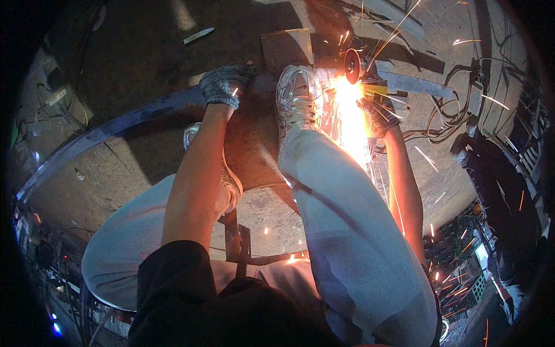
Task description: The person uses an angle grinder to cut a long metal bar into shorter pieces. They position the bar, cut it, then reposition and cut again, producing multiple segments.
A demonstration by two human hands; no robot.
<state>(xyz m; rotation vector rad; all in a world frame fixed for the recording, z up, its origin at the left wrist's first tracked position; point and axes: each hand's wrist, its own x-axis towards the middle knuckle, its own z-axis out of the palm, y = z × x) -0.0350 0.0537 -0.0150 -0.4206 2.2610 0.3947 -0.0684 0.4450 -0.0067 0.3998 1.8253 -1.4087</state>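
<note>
A long flat metal bar [124,120] runs across the floor in front of me, bent by the lens. My left hand [226,85], in a dark grey knit glove, is closed over the bar left of my shoe. The sneaker [298,95] on my right foot presses on the bar. Right of that shoe, my gloved right hand [380,117] grips an angle grinder [376,92] with a yellow body. Its disc [352,66] stands upright at the bar, and bright sparks stream back toward me. Glare hides the contact spot and part of my right hand.
A square metal plate [287,49] and a small pale strip [199,36] lie beyond the bar. Coiled cables [448,118] lie at right. Another person [497,191] in dark clothing is at the far right. Sparks scatter over the right side.
</note>
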